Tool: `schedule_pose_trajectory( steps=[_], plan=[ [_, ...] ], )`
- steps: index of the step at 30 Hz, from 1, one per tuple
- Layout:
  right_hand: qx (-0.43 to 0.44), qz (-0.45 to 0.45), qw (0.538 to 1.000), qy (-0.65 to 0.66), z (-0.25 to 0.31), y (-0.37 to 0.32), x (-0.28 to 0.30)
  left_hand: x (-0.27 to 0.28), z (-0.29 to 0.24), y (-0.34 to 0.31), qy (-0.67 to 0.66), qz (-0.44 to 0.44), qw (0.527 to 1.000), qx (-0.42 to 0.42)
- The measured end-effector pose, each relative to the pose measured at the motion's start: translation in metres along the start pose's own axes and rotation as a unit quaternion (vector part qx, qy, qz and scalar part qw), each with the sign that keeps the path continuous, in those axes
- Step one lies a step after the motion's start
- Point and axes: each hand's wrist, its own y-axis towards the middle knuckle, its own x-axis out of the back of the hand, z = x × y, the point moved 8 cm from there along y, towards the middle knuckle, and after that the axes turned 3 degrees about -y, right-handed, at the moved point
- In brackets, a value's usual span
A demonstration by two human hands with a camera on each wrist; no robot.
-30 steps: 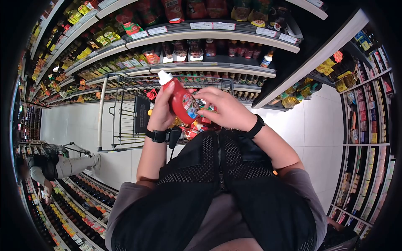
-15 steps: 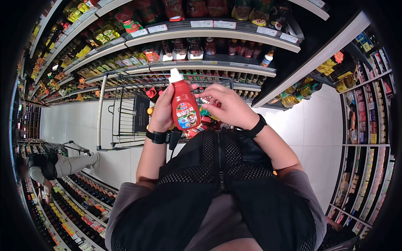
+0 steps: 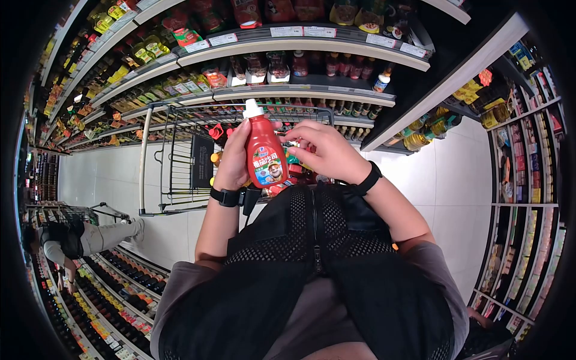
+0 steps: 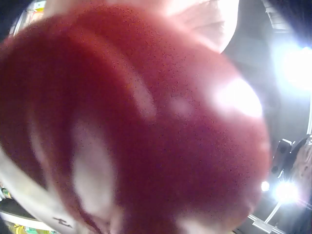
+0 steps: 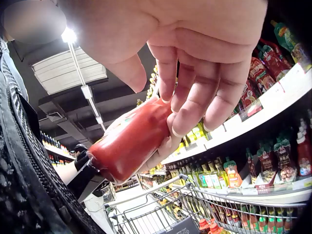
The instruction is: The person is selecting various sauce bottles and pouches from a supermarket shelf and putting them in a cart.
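My left hand grips a red ketchup bottle with a white cap. The bottle stands nearly upright in the head view, its printed label facing me. Just to its right is my right hand, fingers loosely bent. In the right wrist view, the right fingertips hang right at the bottle without wrapping round it. Blurred red plastic of the same bottle fills most of the left wrist view.
A wire shopping cart stands below my hands, with red-capped bottles and packs in it. Beyond it run shelves of sauces and oils. At the lower left another person is beside a second cart.
The ketchup bottle has turned from a leftward tilt to nearly upright, its label swinging round to face me. My right fingers have come off its side.
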Motion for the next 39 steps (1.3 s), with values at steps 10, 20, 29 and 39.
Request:
schedule_pose_trajectory(
  steps=[10,20,29,39],
  plan=[
    [0.002,0.0,1.0,-0.006,0.002,-0.003,0.002,0.004,0.001,-0.002,0.021,-0.028,0.999,-0.013],
    [-0.006,-0.024,0.999,0.034,-0.006,-0.005,0.012,0.02,0.025,0.004,0.066,-0.066,0.996,0.006],
    [-0.153,-0.228,0.919,0.283,-0.112,-0.068,0.109,0.07,0.033,0.004,0.095,-0.16,0.982,-0.041],
    [-0.3,-0.468,0.775,0.302,-0.228,-0.254,0.169,0.184,0.117,0.017,0.15,-0.302,0.942,0.0]
  ],
)
